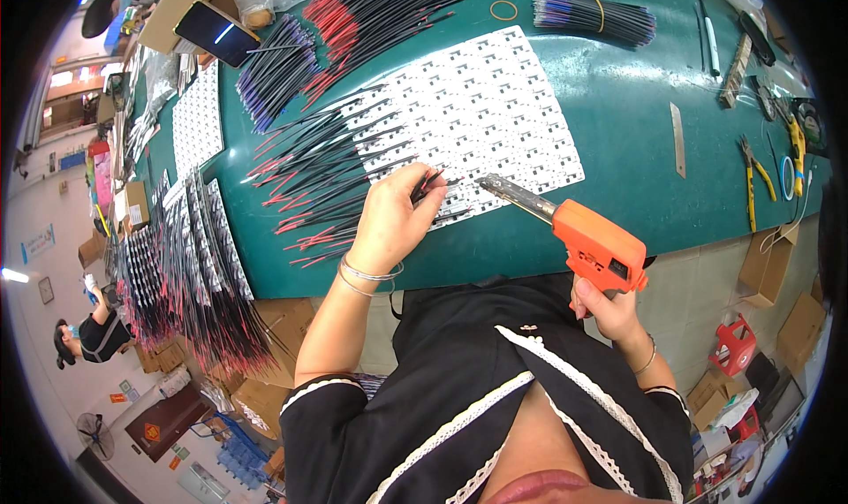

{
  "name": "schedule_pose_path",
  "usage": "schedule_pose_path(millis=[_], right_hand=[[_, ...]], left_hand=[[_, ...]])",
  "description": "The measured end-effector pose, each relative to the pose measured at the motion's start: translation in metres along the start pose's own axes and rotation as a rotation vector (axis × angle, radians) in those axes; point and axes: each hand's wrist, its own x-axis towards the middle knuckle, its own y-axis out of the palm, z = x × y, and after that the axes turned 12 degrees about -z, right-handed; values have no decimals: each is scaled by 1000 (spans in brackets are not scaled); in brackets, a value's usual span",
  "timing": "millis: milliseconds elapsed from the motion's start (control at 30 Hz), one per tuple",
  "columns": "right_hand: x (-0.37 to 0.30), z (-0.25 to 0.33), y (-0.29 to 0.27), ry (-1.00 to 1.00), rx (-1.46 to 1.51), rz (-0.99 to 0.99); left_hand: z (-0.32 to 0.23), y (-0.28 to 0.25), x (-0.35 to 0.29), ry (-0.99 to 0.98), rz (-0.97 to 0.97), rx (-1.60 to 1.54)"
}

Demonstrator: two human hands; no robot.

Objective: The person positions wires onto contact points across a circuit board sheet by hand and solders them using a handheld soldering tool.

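The left hand (pixel 397 212) has thumb and fingertips pinched on what look like dark wire ends; fanned out to its left lie black wires with red tips (pixel 331 173), beyond it spreads a white board sheet (pixel 495 106), and just to its right points the metal tip (pixel 495 184) of an orange soldering gun (pixel 605 243), its handle clasped by the right hand (pixel 609 310). If that tip is hot, a small slip leftward could burn the fingertips; a brushing wrist could drag neighbouring wires askew.
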Motion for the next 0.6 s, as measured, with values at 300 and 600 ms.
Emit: schedule_pose_path(millis=[300, 600], right_hand=[[1, -5, -2, -20, 32, 9], [3, -6, -3, -1, -3, 24]], left_hand=[[-3, -1, -1, -10, 97, 260], [5, 10, -6, 134, -28, 183]])
